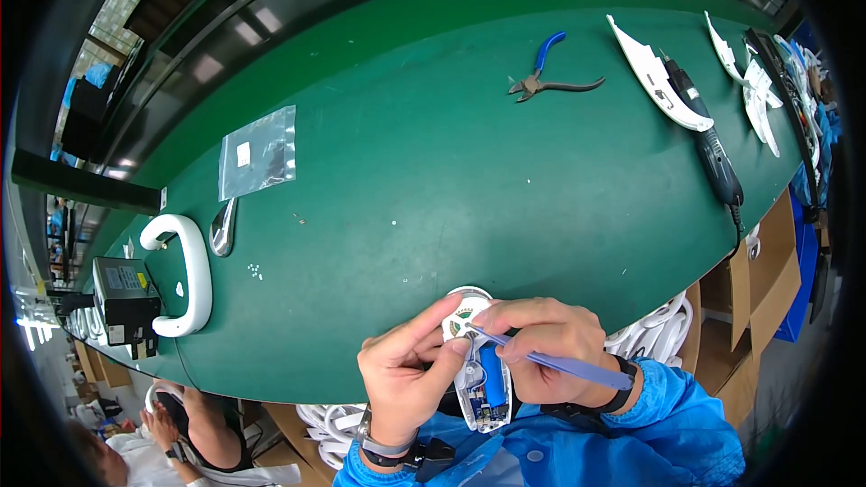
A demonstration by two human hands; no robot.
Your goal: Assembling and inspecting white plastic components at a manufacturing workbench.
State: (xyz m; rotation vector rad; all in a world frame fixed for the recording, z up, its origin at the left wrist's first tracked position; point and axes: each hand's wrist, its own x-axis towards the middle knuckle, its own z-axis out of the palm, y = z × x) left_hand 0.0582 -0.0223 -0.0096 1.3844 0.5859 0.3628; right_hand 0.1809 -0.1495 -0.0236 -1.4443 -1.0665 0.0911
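Near the table's front edge, my left hand (408, 362) is closed on an opened white handheld device. Its round white head (458, 325) is between thumb and fingers. The lower housing lies open, showing a blue cylindrical battery (492, 377) and a blue circuit board (484, 413). My right hand (552, 347) grips a slim blue-violet hand tool (568, 364), with its narrow tip at the device's round head. Whether the tool is tweezers or a pry stick, I cannot tell. My fingers hide part of the head.
On the green table (433, 180) lie blue-handled cutters (539, 83), white curved shells (658, 77), a black electric screwdriver (717, 158), a clear bag (262, 153), a white C-shaped part (197, 275), a silver part (223, 229) and a black box (124, 293). Another person (203, 437) sits at lower left.
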